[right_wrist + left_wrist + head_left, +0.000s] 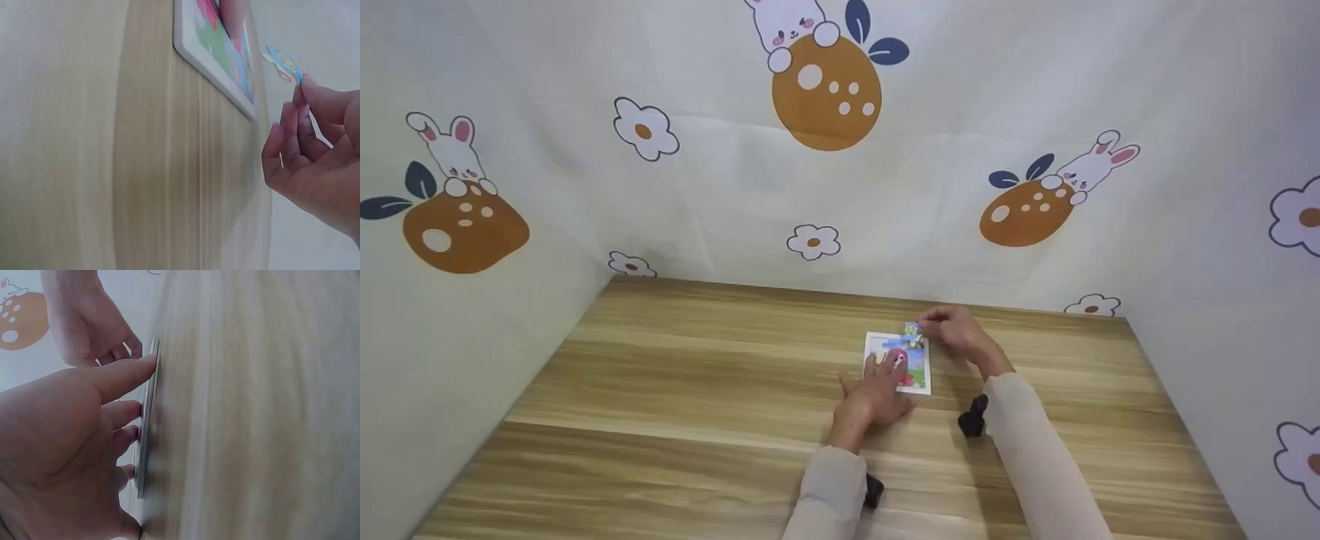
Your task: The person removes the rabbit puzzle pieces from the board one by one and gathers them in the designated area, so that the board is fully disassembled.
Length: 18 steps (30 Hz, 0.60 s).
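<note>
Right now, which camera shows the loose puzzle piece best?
The right wrist: the piece shows largest there, its outline plain, pinched in the right hand. The head view shows it small, at the far edge of the board. In the left wrist view I can't make it out.

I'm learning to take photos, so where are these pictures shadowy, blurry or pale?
Head view: a soft shadow on the table beside the right sleeve; left wrist view: the wood grain looks smeary; right wrist view: the wall behind the puzzle piece looks washed out.
</note>
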{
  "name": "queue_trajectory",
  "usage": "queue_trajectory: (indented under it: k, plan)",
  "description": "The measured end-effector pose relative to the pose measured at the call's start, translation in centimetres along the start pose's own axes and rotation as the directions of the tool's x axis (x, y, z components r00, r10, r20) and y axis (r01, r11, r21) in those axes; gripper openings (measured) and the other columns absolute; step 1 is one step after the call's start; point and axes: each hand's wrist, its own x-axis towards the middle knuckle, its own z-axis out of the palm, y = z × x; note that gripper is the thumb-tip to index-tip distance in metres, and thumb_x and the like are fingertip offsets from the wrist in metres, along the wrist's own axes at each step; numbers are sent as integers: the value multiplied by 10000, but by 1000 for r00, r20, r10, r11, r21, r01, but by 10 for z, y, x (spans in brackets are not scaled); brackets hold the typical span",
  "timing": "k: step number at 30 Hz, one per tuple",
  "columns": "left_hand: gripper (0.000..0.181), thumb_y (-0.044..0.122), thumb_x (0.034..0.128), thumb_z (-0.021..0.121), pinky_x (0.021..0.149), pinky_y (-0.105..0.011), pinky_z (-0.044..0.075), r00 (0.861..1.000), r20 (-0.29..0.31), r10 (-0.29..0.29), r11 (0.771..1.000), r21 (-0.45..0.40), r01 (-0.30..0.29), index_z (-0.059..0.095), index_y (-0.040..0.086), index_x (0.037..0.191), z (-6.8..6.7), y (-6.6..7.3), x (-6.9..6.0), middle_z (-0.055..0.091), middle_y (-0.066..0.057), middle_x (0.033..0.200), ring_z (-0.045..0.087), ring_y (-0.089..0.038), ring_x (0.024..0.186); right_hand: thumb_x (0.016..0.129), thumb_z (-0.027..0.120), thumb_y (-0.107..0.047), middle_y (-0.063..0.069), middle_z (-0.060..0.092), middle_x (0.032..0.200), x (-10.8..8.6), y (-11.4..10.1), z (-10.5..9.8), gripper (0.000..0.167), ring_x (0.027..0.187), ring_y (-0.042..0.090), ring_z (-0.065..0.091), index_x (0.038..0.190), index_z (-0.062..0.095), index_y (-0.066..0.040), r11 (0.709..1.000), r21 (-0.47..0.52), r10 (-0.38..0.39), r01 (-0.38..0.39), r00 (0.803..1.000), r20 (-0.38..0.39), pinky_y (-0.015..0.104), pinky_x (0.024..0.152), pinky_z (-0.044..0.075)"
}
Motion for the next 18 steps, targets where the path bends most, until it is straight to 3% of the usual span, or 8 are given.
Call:
queue_trajectory:
  k: [9,18]
  plan:
    - [678,397,1005,563,1150,-786,50,1000,10,-9,999,-39,9,267,252,1597,1,-1,0,132,53,1706,52,-302,1587,1011,576,-149,48,676,1025,-1,23,-29,256,891,165,589,1192,681,-2,999,-6,45,-45,999,13,278,767,522]
    - [676,397,1000,569,1162,-770,20,1000,3,-7,997,-71,7,284,239,1592,1,-1,-1,150,34,1703,58,-310,1585,1000,581,-141,21,632,941,-7,33,-41,239,815,171,551,1171,701,-25,995,-74,73,-68,996,59,263,693,471]
